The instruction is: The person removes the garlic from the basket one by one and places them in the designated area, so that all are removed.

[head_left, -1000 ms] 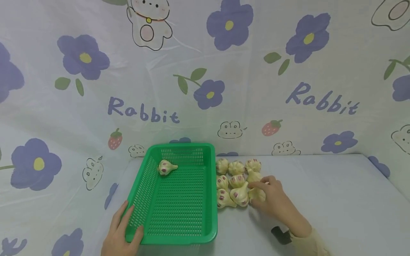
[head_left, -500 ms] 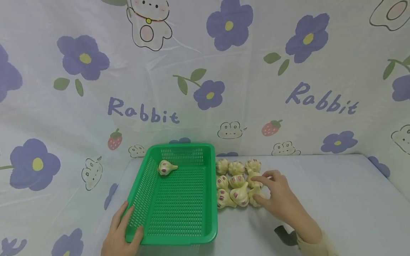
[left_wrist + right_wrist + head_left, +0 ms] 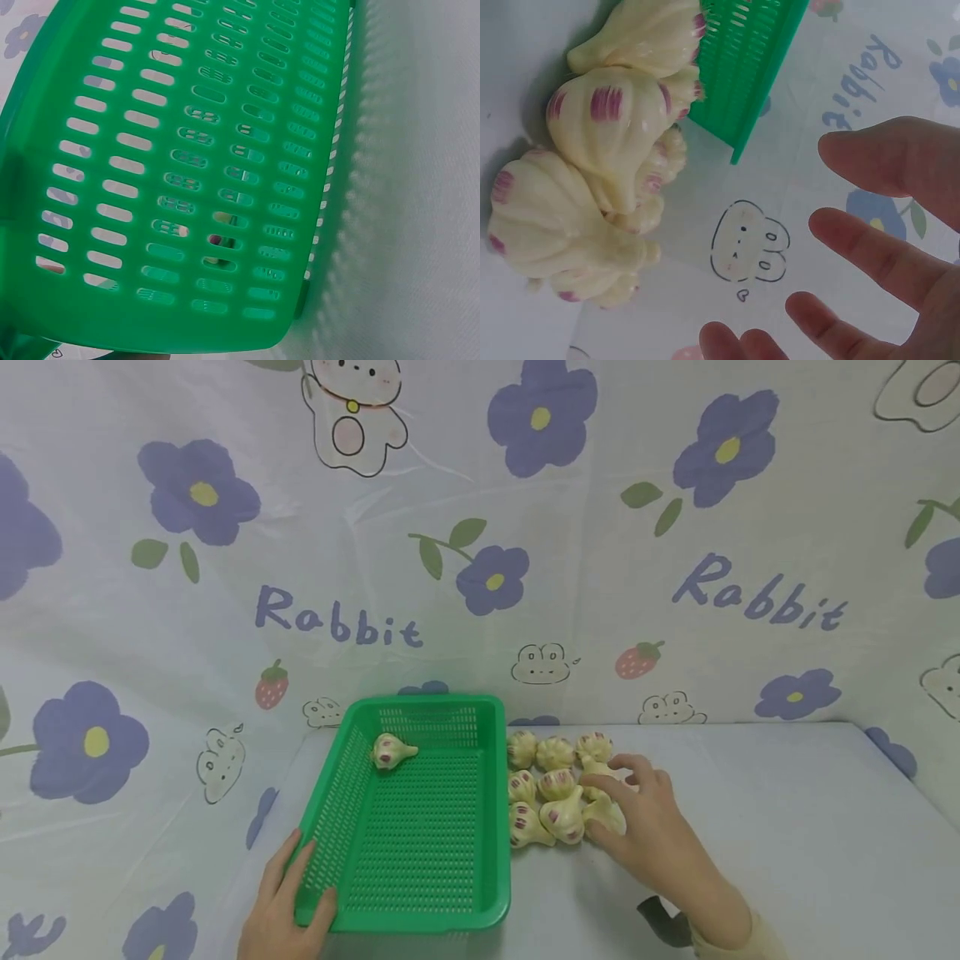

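Note:
My left hand (image 3: 281,910) rests on the near left corner of a green plastic basket (image 3: 495,827), its fingers along the left rim and thumb at the front. One garlic bulb (image 3: 387,752) lies in the basket's far left part. To the basket's right, several more cream and purple garlic bulbs stand in close rows. My right hand (image 3: 648,814) hovers at their right column, fingers spread around the near right bulb (image 3: 600,817). In the right wrist view, a gap separates the spread fingers (image 3: 870,255) from the nearest bulb (image 3: 544,214).
A white tabletop (image 3: 780,827) extends to the right of the bulbs. Behind it hangs a white cloth (image 3: 600,568) printed with purple flowers and rabbits. In the left wrist view, the slotted basket wall (image 3: 150,180) fills most of the frame.
My right hand first drew slightly right off the right column, then came back a little left with its fingers spread wider. The left hand, basket and bulbs have stayed in place.

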{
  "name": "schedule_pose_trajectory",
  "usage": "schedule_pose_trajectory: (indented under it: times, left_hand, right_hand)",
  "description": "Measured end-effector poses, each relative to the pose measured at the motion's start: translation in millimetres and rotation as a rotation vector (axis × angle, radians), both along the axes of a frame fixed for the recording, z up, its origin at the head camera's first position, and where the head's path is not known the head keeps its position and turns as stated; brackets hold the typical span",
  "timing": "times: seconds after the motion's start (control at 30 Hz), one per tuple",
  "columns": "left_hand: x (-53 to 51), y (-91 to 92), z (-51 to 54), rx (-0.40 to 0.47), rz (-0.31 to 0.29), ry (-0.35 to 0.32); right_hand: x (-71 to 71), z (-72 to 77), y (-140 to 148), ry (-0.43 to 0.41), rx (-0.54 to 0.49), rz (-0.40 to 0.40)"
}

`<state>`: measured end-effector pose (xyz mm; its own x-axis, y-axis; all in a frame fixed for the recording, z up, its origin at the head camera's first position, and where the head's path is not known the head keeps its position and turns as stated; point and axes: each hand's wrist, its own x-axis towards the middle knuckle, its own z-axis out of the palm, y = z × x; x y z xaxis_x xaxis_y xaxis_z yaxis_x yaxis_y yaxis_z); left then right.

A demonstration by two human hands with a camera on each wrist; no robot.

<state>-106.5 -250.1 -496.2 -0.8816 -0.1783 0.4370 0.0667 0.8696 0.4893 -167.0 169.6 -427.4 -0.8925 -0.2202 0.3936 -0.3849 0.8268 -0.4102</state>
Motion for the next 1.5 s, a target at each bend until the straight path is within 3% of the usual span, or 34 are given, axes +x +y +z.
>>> schedule_pose_trajectory:
  times: [0.27,0.53,0.9,1.13,1.5]
  left_hand:
    - [-2.8,-0.8,-1.9,-0.02,-0.029,0.066]
    - [-3.5,-1.8,1.4,-0.011,-0.029,0.041]
    - [-3.5,-4.1,2.7,0.005,-0.046,0.031]
    - [-3.0,-5.4,1.4,0.008,-0.043,0.007]
    - [-1.2,-4.2,0.8,0.003,-0.043,0.009]
  right_hand:
    - [1.8,3.9,-7,0.015,0.021,0.003]
    - [-4.7,20.5,-24,0.03,0.043,0.042]
    - [-14.9,44.4,-66,0.008,0.059,0.162]
    - [-23.4,48.5,-91,0.06,0.113,0.238]
    - [-34.7,50.8,-131,-0.002,0.189,0.325]
